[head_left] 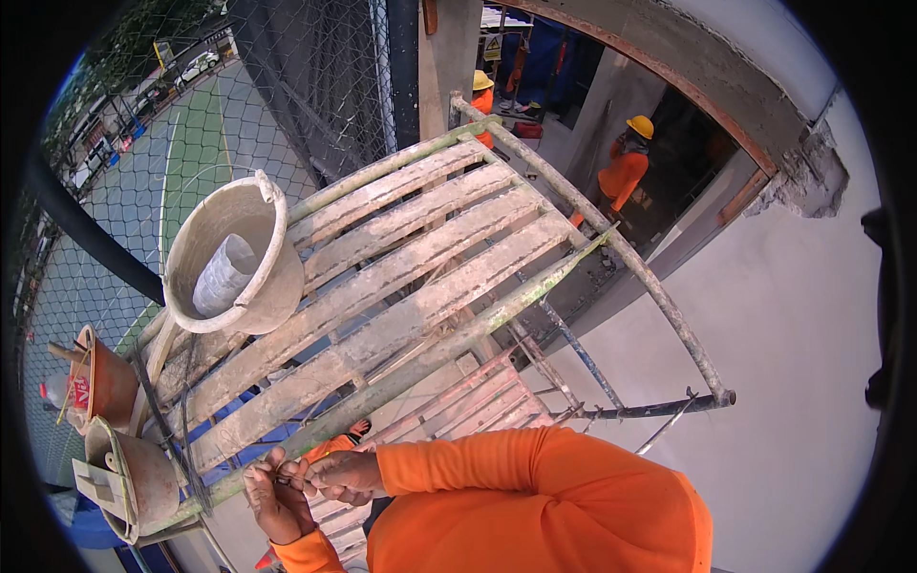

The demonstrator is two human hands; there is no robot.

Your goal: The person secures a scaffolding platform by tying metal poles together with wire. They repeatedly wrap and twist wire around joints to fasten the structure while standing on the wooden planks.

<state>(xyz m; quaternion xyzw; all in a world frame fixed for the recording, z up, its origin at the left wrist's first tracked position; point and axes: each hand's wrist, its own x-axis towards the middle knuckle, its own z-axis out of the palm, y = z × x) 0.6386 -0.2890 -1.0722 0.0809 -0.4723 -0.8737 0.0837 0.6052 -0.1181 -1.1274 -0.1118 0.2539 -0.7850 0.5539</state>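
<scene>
Fingers of your left hand (274, 498) and right hand (339, 475) pinch thin wire (287, 468) together, 7 o'clock of bucket (234, 256); twisting step likely; next needs firm grip.

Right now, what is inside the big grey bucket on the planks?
The bucket holds one pale, ribbed, tube-like piece, leaning against the inner wall. The bucket floor under that piece is covered, so anything beneath it cannot be seen.

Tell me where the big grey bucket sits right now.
In the head view, the grey bucket sits upper left on the scaffold planks, beside the wire mesh, above the two orange buckets.
</scene>
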